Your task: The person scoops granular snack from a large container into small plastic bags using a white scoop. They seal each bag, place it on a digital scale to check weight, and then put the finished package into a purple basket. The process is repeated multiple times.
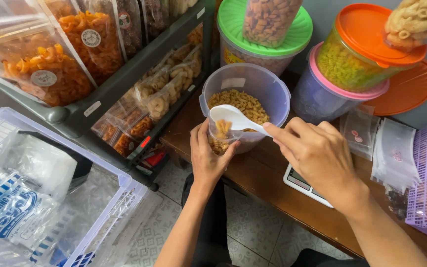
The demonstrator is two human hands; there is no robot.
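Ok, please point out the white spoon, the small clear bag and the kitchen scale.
white spoon (231, 116), head view, on its bowl.
small clear bag (219, 138), head view, on its filled front.
kitchen scale (298, 182), head view, on its visible top.

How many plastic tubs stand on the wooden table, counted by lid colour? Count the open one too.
Green lid: 1
Orange lid: 1
Pink lid: 1
No lid, the open tub of snacks: 1
Total: 4
The left hand holds a small clear bag at the open tub; the right hand holds a white scoop over it.
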